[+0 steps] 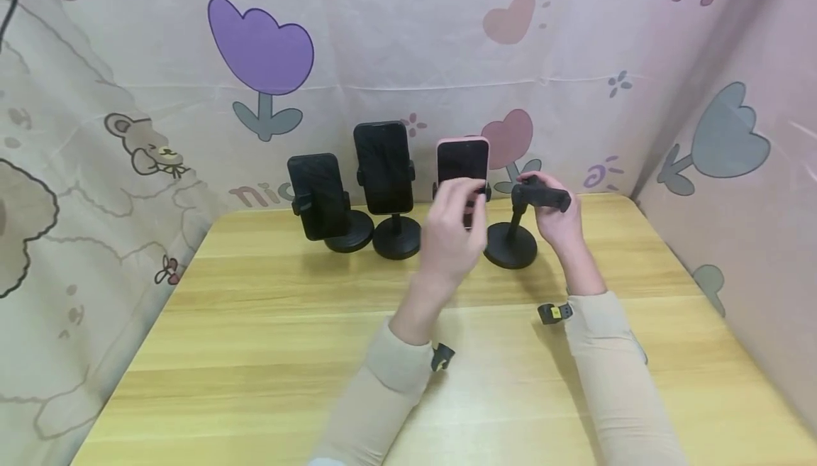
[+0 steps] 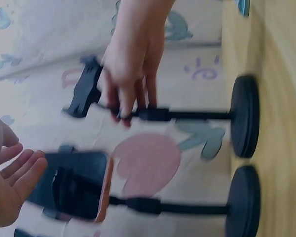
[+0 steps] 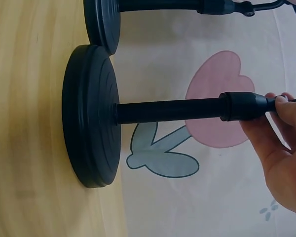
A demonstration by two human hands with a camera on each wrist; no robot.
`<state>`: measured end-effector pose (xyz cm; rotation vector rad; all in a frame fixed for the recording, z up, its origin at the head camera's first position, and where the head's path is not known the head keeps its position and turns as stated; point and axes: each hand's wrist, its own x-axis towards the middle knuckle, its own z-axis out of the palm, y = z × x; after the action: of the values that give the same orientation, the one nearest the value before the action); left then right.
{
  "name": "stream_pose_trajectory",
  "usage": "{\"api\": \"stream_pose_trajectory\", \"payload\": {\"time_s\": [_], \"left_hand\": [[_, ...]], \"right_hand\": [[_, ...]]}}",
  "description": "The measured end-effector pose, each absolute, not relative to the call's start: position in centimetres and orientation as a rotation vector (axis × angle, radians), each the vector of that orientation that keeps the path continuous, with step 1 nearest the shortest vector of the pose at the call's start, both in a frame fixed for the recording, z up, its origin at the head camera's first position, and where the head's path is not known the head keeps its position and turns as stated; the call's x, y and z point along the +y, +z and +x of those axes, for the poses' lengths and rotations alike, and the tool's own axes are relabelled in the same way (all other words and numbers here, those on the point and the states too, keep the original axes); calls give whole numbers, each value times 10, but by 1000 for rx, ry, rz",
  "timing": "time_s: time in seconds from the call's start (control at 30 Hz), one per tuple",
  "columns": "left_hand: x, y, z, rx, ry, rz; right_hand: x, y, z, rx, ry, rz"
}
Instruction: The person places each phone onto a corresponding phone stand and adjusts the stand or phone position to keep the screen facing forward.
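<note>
My right hand [image 1: 560, 218] grips the upper neck of an empty black phone stand [image 1: 510, 246], just under its clamp [image 1: 541, 196]. In the right wrist view, thumb and fingers pinch the thin rod above the stem's collar [image 3: 244, 106]. The stand's round base [image 3: 91, 118] sits on the table. My left hand [image 1: 449, 235] hovers in front of a pink-edged phone [image 1: 461, 157] mounted in the neighbouring stand, covering its lower part in the head view. In the left wrist view its fingers [image 2: 27, 173] are loosely bent and hold nothing, overlapping the phone's end.
Two dark phones, one tilted [image 1: 319, 196] and one taller [image 1: 384, 168], stand in black holders to the left. Behind the wooden table [image 1: 268, 352] hangs a printed cloth [image 1: 383, 40]. Small black cameras [image 1: 552, 313] are strapped to both wrists.
</note>
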<state>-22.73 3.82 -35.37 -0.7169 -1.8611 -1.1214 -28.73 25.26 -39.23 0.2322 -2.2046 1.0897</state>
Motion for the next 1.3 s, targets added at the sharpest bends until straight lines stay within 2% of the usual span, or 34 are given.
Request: {"api": "stream_pose_trajectory", "payload": {"time_s": [0.37,0.83,1.3], "left_hand": [[89,-375,-230,-2043,-984,-699],[96,-384,-241,-1911,-1167,-737],[92,-381,-241,-1940,-1202,-730]], "right_hand": [[251,-396,-289,-2155,1103,293],[255,-394,-290,-2235,1052,251],[294,-357,-239,-2376,1077,100]]}}
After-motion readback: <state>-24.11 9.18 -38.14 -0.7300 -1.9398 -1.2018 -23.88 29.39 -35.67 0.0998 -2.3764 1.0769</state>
